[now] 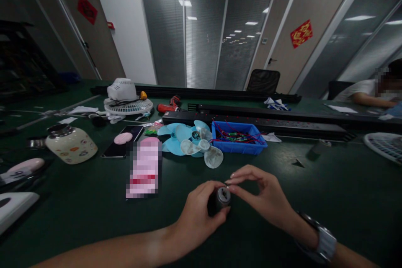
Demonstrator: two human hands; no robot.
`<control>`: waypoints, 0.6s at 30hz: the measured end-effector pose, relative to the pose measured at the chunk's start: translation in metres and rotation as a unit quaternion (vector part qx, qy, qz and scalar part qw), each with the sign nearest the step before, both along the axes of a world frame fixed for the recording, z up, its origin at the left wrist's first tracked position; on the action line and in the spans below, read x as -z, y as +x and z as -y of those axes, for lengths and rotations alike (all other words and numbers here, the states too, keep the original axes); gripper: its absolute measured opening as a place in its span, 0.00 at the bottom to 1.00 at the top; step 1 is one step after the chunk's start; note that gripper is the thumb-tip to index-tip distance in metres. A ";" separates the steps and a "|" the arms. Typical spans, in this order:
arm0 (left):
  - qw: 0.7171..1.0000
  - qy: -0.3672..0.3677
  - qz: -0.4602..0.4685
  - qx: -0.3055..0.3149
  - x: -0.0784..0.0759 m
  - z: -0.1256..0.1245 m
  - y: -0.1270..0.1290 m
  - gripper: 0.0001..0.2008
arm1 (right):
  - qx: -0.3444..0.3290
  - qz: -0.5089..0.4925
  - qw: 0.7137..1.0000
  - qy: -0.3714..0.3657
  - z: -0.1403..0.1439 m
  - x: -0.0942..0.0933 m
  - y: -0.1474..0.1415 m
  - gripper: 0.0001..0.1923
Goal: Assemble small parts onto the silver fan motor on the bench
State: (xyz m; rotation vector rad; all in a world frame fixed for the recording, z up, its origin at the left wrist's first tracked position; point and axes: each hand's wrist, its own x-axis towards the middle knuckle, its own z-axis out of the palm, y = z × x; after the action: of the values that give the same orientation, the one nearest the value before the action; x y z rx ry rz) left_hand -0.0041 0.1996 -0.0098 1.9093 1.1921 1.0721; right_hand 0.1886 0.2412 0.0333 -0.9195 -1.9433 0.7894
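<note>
My left hand point(197, 211) grips a small dark cylindrical motor point(220, 199) just above the green table, near its front edge. My right hand point(262, 196) reaches in from the right, and its fingertips touch the motor's silver top end. A wristwatch point(325, 243) sits on my right wrist. Behind the hands lie light blue and clear fan blades point(191, 140) and a blue bin point(238, 137) holding red wires and small parts.
A cream jar point(71, 144), a phone point(122, 141), pink items and a blurred pink package point(144, 169) lie at left. A white fan housing point(125, 98) and a red drill point(168, 105) stand farther back. Black rails point(251, 118) cross the table. Another person point(373, 90) sits at far right.
</note>
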 end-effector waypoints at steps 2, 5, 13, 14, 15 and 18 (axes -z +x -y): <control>1.000 -0.007 -0.003 -0.002 -0.001 0.000 0.000 0.17 | 0.022 0.012 1.000 0.018 -0.004 0.004 0.014 0.04; 1.000 -0.013 -0.003 -0.004 -0.002 0.000 0.001 0.18 | 0.040 0.069 0.997 0.017 -0.007 0.020 0.038 0.04; 1.000 -0.021 -0.007 -0.012 0.000 0.000 0.002 0.17 | 0.006 0.125 0.992 -0.011 -0.002 0.058 0.076 0.10; 1.000 -0.021 -0.008 -0.012 0.000 0.000 0.002 0.17 | 0.006 0.128 0.992 -0.013 -0.002 0.059 0.076 0.10; 1.000 -0.020 -0.008 -0.012 0.000 -0.001 0.002 0.17 | 0.004 0.129 0.992 -0.014 -0.002 0.058 0.075 0.10; 1.000 -0.018 -0.011 -0.011 0.001 -0.002 0.002 0.18 | 0.003 0.104 0.994 -0.015 0.000 0.047 0.065 0.06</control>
State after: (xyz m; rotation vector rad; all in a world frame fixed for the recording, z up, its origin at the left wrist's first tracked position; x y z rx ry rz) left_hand -0.0025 0.2015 -0.0112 1.8878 1.2393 1.0373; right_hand 0.2531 0.2414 -0.0138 -1.0622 -2.1116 0.7451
